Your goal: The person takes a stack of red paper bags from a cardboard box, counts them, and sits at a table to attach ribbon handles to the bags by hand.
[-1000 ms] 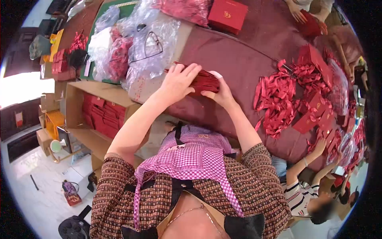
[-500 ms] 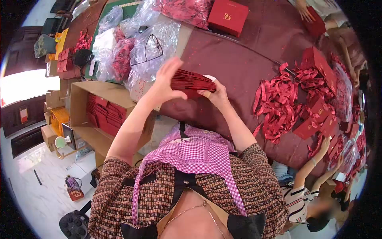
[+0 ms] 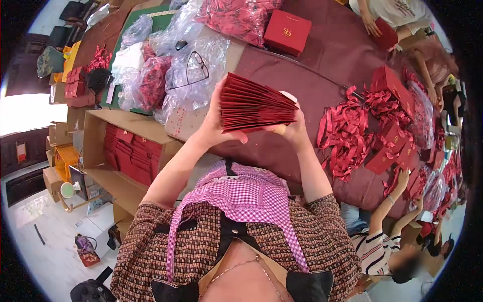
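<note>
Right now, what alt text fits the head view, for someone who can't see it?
The left hand and right hand hold a fanned stack of thin red pieces over a maroon-covered table, with an open cardboard box at left and red ribbons at right.

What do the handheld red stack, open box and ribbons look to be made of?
Stack: probably matte paper or thin card; its edges fan thin and stiff.
Box: plain brown cardboard, by its color and flat flaps.
Ribbons: seemingly satin, shiny along the loose folds.
</note>
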`<state>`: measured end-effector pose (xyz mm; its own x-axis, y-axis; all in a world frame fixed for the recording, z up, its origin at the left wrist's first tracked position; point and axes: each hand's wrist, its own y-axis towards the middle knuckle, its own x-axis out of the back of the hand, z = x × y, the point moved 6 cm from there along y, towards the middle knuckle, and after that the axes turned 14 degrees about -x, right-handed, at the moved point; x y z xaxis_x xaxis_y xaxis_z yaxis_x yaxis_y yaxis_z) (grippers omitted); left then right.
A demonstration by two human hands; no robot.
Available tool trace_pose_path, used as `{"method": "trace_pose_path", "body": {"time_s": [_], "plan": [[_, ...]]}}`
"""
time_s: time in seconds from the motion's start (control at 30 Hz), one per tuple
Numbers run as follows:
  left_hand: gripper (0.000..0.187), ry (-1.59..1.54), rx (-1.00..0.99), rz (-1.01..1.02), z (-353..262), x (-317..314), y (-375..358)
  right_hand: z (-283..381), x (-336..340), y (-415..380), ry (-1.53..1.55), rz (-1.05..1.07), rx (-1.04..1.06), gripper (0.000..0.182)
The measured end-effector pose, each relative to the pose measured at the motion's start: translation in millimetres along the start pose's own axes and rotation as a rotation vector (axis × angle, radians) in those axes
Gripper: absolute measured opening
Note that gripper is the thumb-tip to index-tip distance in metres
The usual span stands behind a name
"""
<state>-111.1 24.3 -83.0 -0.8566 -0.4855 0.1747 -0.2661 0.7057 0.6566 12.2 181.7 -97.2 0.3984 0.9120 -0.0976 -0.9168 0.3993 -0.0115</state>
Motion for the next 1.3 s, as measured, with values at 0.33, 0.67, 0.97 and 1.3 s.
{"method": "trace_pose_path", "body": {"time_s": [0.33,0.67,0.97,1.3], "plan": [[0.145,0.472,0.24,0.202,79,19,-78,-96,-7,2,-0.112,0.127,-0.278,0.097],[0.096,-0.032,0.644,-0.154,115,7,-67,-120,-5,5,0.106,-0.128,-0.317,0.063],[0.067,-0.163,0.933,-0.069,93,11,-40,-115,4,-25,0.497,-0.122,-0.727,0.063],[0.05,0.075,0.691,0.424,49,-9,-21,-65,11,-17,-0.231,0.441,-0.633,0.107]]}}
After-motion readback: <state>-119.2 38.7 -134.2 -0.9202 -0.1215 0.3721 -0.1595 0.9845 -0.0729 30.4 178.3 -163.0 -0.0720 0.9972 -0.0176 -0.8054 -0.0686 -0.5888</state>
